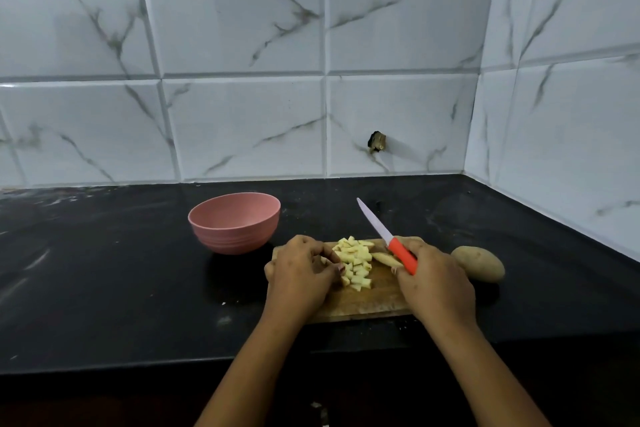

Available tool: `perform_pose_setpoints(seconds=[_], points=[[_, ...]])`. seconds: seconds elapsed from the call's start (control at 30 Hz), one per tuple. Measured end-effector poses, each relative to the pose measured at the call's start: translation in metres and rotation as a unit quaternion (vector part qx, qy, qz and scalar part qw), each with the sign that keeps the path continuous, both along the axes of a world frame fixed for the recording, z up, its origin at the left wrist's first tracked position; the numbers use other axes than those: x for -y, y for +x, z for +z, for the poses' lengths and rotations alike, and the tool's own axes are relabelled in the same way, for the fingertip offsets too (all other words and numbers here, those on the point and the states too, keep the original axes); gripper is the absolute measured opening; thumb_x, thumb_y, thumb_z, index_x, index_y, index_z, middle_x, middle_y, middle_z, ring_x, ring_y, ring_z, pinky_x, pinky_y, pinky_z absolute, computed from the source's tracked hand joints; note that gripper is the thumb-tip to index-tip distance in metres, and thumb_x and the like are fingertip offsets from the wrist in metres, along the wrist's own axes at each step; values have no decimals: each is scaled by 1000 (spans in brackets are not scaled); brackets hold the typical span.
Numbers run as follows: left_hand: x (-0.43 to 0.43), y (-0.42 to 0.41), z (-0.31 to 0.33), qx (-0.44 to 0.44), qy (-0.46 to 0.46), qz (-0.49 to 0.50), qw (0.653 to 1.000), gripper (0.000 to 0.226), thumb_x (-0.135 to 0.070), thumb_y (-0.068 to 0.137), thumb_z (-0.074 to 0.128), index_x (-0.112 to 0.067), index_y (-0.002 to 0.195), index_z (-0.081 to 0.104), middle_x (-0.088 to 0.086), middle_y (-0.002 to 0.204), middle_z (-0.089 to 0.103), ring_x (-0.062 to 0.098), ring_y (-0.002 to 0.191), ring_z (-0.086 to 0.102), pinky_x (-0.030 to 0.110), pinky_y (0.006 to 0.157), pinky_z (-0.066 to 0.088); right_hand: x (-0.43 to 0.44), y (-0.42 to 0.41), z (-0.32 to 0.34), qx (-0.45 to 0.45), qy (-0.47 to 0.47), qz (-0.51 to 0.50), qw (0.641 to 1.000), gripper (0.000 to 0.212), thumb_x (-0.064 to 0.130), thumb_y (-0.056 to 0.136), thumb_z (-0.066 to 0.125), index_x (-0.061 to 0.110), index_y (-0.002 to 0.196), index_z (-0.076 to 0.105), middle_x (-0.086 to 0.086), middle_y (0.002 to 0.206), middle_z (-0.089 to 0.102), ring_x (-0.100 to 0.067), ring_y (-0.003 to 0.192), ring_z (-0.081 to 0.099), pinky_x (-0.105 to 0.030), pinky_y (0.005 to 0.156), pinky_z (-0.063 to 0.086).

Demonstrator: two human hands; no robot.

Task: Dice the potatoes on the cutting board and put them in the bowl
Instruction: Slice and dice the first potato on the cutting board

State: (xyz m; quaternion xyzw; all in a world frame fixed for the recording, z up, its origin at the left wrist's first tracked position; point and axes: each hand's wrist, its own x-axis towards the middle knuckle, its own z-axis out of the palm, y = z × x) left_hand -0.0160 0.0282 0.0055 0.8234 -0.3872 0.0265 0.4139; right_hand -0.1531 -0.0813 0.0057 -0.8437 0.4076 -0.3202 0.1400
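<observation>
Head view of a black counter (pixel 104 270) set against a marbled tile wall (pixel 242 114). A wooden board (pixel 367 302) lies near the front edge, with a heap of dice (pixel 354 263), pale potato cubes, on its far half. The left hand (pixel 301 270) rests on the board's left end; its fingers (pixel 334 262) are curled together, their tips against the heap and closing on a few cubes. The right hand (pixel 436 284) grips the red handle of a knife (pixel 401 255), fingers wrapped tightly; the white blade is raised off the board, pointing up and away to the left. An uncut potato strip (pixel 385 259) lies on the board just beside the right hand, under the handle. A pink bowl (pixel 235 236) stands on the counter near the board's far-left corner; no dice show in the part of its inside that is visible. A whole, unpeeled potato (pixel 479 263) lies on the counter just right of the board.
</observation>
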Motion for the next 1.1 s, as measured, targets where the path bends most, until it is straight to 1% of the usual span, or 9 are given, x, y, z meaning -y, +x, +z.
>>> perform_pose_setpoints(seconds=[0.17, 0.33, 0.53, 0.6, 0.7, 0.83, 0.9, 0.97, 1.1], points=[[0, -1, 0, 11, 5, 0, 1000, 7, -39, 84, 68, -40, 87, 62, -20, 107, 48, 7, 111, 47, 31, 91, 26, 5, -1, -1, 62, 26, 8, 998, 35, 27, 89, 66, 32, 123, 61, 9, 111, 59, -12, 93, 55, -28, 72, 44], [-3, -3, 1, 7, -16, 2, 1000, 9, -35, 86, 65, -40, 93, 62, -18, 106, 51, 7, 106, 49, 30, 90, 27, 9, -1, -1, 83, 31, -8, 996, 21, 25, 91, 63, 22, 111, 61, 4, 83, 60, -16, 73, 52, -28, 56, 36], [-3, -2, -1, -10, -67, -34, 997, 15, -28, 83, 70, -39, 91, 65, -17, 86, 61, 1, 83, 55, 34, 90, 45, -1, -2, -1, 159, 39, 48, 985, 18, 23, 86, 69, 21, 103, 65, 6, 85, 60, -14, 79, 58, -30, 67, 48], [-4, -1, -1, -20, -115, -84, 990, 29, -20, 78, 76, -38, 98, 66, -15, 89, 62, -5, 79, 55, 20, 84, 48, -13, -1, 2, 181, 50, 94, 978, 17, 21, 84, 73, 23, 99, 67, 10, 84, 58, -6, 79, 57, -18, 65, 44], [-6, 1, -3, 19, -131, -136, 982, 48, -7, 72, 79, -33, 109, 66, -16, 101, 59, -13, 91, 50, 2, 80, 36, -30, 5, 6, 196, 79, 163, 964, 19, 18, 78, 78, 27, 92, 68, 16, 78, 59, 9, 79, 56, -5, 62, 40], [-8, 0, -7, 8, -141, -97, 985, 27, -3, 77, 70, -20, 97, 75, -14, 91, 68, -4, 87, 60, 9, 73, 40, -33, 13, 8, 204, 123, 212, 948, 18, 26, 75, 81, 23, 91, 73, 8, 75, 68, -2, 73, 62, -12, 60, 46], [-10, -2, -6, -4, -133, -65, 989, 24, -6, 81, 67, -22, 98, 73, -22, 84, 62, -11, 82, 56, 3, 70, 37, -30, 12, 9, 211, 124, 203, 948, 15, 32, 76, 79, 26, 86, 70, 6, 76, 68, -5, 72, 62, -14, 59, 47], [-12, -4, -5, -11, -129, -16, 991, 27, -7, 84, 62, -25, 102, 71, -21, 86, 59, -6, 83, 55, 4, 72, 36, -26, 9, 9, 212, 117, 183, 953, 16, 36, 76, 77, 24, 83, 68, 5, 75, 64, -5, 71, 60, -11, 57, 45], [-9, 2, -8, -60, -150, 33, 986, 33, -6, 84, 55, -27, 105, 70, 1, 106, 65, 17, 101, 59, 28, 90, 45, -25, 10, 5, 102, 68, 148, 981, 39, 38, 72, 81, 23, 103, 63, 9, 83, 59, -1, 68, 52, -7, 60, 40]])
